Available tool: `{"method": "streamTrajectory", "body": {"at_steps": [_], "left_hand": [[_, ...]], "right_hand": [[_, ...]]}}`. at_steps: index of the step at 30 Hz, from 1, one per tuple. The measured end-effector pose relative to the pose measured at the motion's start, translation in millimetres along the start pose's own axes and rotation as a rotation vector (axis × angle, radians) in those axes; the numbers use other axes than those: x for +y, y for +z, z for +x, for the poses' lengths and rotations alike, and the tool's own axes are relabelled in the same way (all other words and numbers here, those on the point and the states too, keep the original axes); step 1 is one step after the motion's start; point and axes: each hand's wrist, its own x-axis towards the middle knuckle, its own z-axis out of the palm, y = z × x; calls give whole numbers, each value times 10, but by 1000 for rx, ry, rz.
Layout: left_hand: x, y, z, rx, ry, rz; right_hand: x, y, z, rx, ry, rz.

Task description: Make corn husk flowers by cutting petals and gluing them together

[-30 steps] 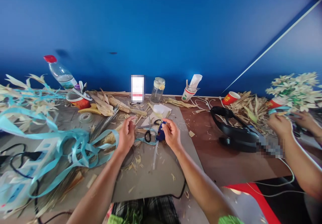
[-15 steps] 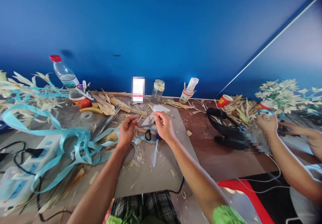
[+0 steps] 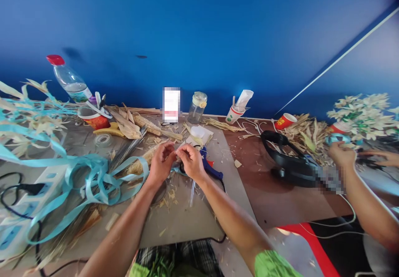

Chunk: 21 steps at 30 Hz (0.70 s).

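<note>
My left hand [image 3: 162,163] and my right hand [image 3: 191,162] are close together over the table's middle, fingertips pinched and nearly touching. Something small and pale may be between them, too small to name. Just right of my right hand lies a blue glue gun [image 3: 212,169], partly hidden by that hand. A clear glue stick [image 3: 192,194] lies below my right wrist. Behind my hands is a white, rounded piece [image 3: 197,132] on pale sheets. Left of my left hand, light-blue ribbon [image 3: 99,181] lies in loose loops beside a bundle of thin wires [image 3: 126,148].
A clear jar [image 3: 197,109], a bright blurred-out screen [image 3: 171,104] and a paper cup [image 3: 233,114] stand along the blue wall. Corn husks [image 3: 129,127], a tape roll [image 3: 102,140] and a power strip [image 3: 46,194] are left. At right are a black strapped object [image 3: 289,169] and a co-worker's hand [image 3: 343,154].
My hands have come together from apart. The glue gun now shows more fully beside my right hand. The view has shifted slightly.
</note>
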Motion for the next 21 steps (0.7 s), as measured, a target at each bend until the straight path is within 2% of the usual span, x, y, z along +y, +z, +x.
{"method": "streamTrajectory", "body": {"at_steps": [9, 13, 17, 21], "left_hand": [[40, 62, -46, -100, -76, -114], [40, 41, -30, -86, -90, -114], [14, 25, -12, -58, -93, -142], [-20, 29, -19, -90, -125, -173]], "right_hand": [[24, 10, -21, -22, 68, 47], [54, -14, -9, -26, 69, 62], [-12, -42, -24, 18, -25, 14], [-43, -49, -43, 34, -191, -158]]}}
